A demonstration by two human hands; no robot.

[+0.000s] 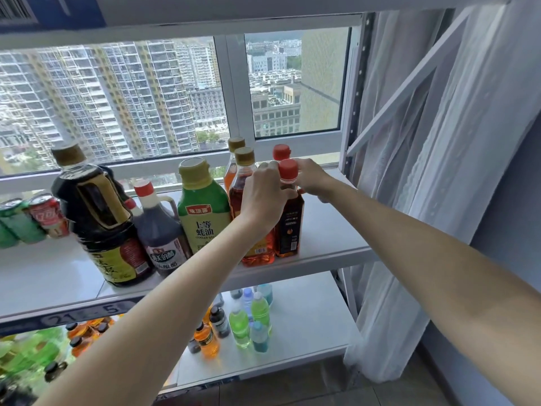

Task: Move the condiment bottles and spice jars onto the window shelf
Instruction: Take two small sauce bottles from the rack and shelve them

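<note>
Left hand [263, 197] and right hand [310, 178] gripping red-capped bottle [288, 212], amber bottles [243, 183] crowding alongside.

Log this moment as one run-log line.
left hand: grips dark red-capped bottle | right hand: behind it, grip unclear | bottle: upright on window shelf | phase: placing

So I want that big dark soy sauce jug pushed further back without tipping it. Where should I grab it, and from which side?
Take the soy sauce jug by its moulded side handle, which faces the shelf's front edge. Come in from the front, curling fingers through the loop. The jug stands upright, tall and heavy-looking, so the narrow capped neck would probably give less control.
</note>
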